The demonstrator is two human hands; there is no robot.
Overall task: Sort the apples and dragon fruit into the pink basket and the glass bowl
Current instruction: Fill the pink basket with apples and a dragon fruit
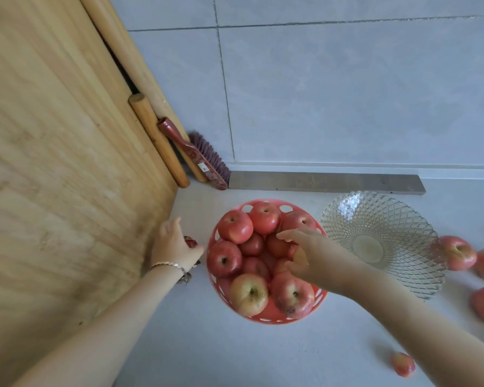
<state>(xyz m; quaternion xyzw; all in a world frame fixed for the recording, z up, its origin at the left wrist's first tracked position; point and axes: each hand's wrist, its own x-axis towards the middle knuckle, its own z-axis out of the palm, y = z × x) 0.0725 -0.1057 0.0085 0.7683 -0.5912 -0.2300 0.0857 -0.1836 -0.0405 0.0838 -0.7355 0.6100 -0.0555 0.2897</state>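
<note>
I am in the middle of the sorting, with the pink basket (266, 317) as my landmark on the floor. It is already heaped with apples (235, 226). My right hand (305, 256) is over the middle of that heap, fingers loosely curled and spread above the fruit; whether it holds an apple or has just let one go I cannot tell, as the palm hides what lies under it. My left hand (173, 244) is just left of the basket, closed down over a small reddish thing (190, 242) on the floor, mostly hidden, possibly a dragon fruit.

The glass bowl (386, 219) stands just right of the basket, and nothing shows inside it. Beyond the bowl, further right, more apples (458, 252) wait on the floor, and one small reddish fruit (403, 364) lies nearer me, right of the basket.

Next, I judge, the left hand's piece should cross over the basket to the bowl if it is dragon fruit, lifted clear of the pile.

A brush (201, 156) behind the basket carries a small label, too small to read.
</note>
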